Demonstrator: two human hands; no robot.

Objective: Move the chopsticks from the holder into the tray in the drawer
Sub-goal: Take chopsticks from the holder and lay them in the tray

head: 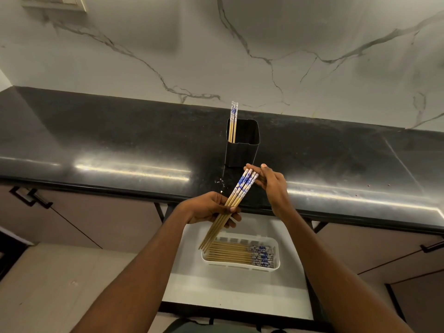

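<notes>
- Four held chopsticks [236,194], right? How's the grip looking?

- Yep, four. The left hand [211,207] has fingers and thumb curled round the plain part about midway down. The bundle slants, patterned ends up and to the right, thin tips pointing down toward the left end of the tray [277,251]. The right hand [271,186] isn't gripping anything. Its fingers are straight, just resting against the patterned ends.

- Much room around it?

- The bundle hangs over the front edge of the countertop [120,145], between the holder [242,150] and the tray. The holder stands just behind the hands, near that edge, with three upright chopsticks [233,121] leaning in its back left corner. Under the counter lip the drawer [230,292] is open. The tray sits toward its far end, and the white drawer floor shows in front of it. A row of chopsticks [235,254] lies flat in the tray, patterned ends to the right, reaching almost wall to wall.

- Materials?

- The sticks are pale bamboo with blue-and-white patterned tops. The holder is matte black and squarish with rounded corners. The tray looks like white plastic, with rounded corners and slotted walls. The countertop is polished black speckled stone with glare streaks along its rounded front edge. Behind it is a wall [240,56], white marble-look with grey veins.
</notes>
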